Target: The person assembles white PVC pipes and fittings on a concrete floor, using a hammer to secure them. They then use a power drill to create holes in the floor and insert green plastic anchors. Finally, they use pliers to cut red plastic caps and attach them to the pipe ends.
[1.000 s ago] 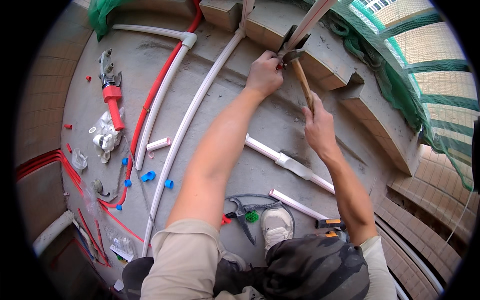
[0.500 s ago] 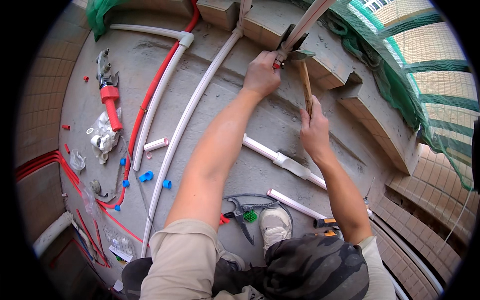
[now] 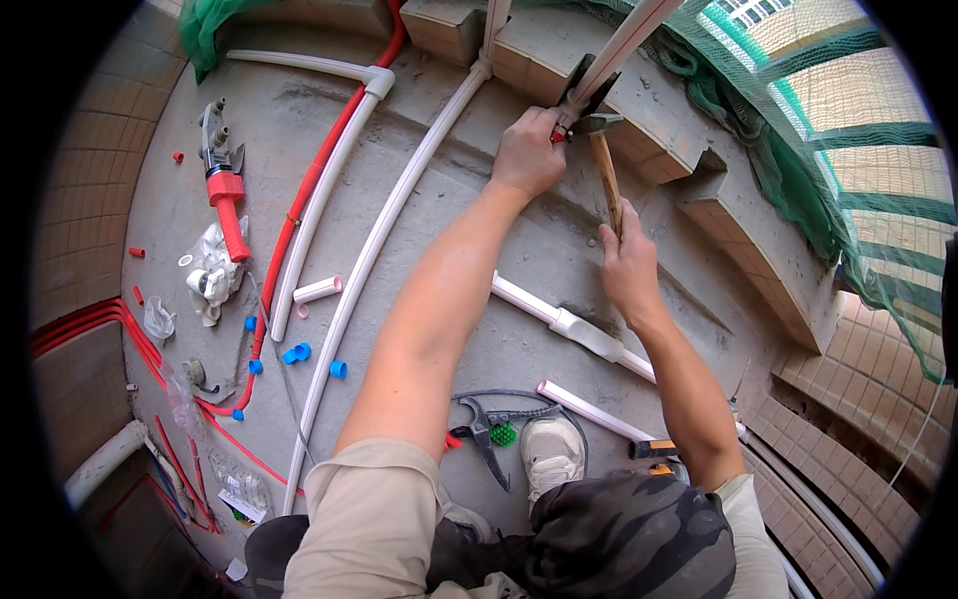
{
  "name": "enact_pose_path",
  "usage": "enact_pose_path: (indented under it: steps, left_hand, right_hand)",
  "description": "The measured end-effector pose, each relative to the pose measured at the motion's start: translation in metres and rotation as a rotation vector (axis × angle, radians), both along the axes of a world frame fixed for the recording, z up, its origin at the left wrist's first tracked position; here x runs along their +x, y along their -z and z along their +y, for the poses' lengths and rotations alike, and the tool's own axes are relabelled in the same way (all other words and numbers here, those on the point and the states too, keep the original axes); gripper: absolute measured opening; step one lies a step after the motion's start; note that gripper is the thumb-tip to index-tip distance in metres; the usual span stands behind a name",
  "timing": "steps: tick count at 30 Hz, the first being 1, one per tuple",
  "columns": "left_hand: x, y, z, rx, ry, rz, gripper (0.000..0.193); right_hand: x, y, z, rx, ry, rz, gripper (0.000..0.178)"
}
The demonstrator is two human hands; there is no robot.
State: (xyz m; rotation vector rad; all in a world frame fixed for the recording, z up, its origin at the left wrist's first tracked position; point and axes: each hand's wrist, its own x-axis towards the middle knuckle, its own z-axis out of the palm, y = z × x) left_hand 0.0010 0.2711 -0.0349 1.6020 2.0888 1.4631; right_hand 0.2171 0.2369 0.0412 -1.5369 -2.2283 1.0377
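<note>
My left hand (image 3: 531,150) is closed at the foot of an upright white pipe (image 3: 631,42) with a red stripe, by the tiled ledge. Between its fingers and the pipe shows a small red and dark piece; its kind I cannot make out. My right hand (image 3: 629,268) is wrapped round the wooden handle of a hammer (image 3: 606,175). The hammer's metal head sits just right of the left fingers, close to the red piece; whether they touch I cannot tell. Dark flat parts stand around the pipe's foot.
A red-handled pipe welding tool (image 3: 222,185) lies at the left near a red pipe (image 3: 317,170) and a long white pipe (image 3: 394,205). Blue caps (image 3: 297,353) are scattered there. A claw-like black tool (image 3: 486,439) lies by my shoe (image 3: 552,454). Green netting (image 3: 798,190) hangs at the right.
The hammer head has come slightly lower and tilted a little beside the pipe's foot. Both hands keep their grips. The whole view has shifted slightly.
</note>
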Motion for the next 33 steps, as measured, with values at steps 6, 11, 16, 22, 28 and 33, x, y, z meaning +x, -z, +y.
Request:
enact_pose_path:
  steps: [6,11,16,22,28,33]
  left_hand:
    - [0.001,-0.002,0.000,0.004,0.003,0.006,0.035]
    - [-0.003,0.003,-0.007,0.011,0.038,0.015,0.040]
    - [0.018,-0.018,-0.020,-0.109,-0.148,0.450,0.056]
    - [0.007,-0.001,-0.021,-0.510,0.026,0.367,0.053]
    - [0.012,-0.043,-0.018,-0.749,0.136,0.327,0.036]
    - [-0.045,-0.160,-0.089,-0.863,0.505,0.635,0.035]
  right_hand:
    - [0.002,0.005,0.001,-0.026,0.011,0.003,0.047]
    - [0.017,-0.003,-0.004,0.018,0.004,0.063,0.048]
    - [0.088,-0.013,-0.041,0.144,0.045,0.071,0.046]
    - [0.143,-0.006,-0.084,0.066,-0.012,-0.138,0.040]
    - [0.161,-0.008,-0.087,0.258,-0.124,-0.205,0.043]
    - [0.092,-0.042,-0.044,0.466,-0.139,0.140,0.048]
